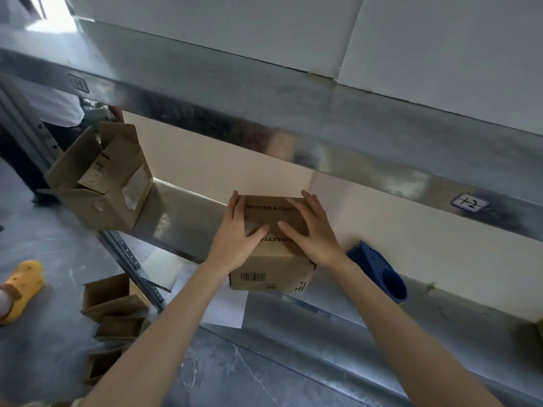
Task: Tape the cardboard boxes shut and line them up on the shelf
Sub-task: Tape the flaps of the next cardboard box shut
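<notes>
A small brown cardboard box with printed text and a barcode stands on the metal shelf. Its top flaps are folded down. My left hand lies flat on the left part of the top, fingers straight. On the right part my right hand presses the flaps in the same way. A blue tape dispenser lies on the shelf just right of the box. At the shelf's left end a second cardboard box stands tilted with its flaps open.
Several flattened or open cardboard boxes lie on the grey floor at lower left. A white sheet hangs under the box. Another person's foot in a yellow clog is at far left. An upper shelf beam runs overhead.
</notes>
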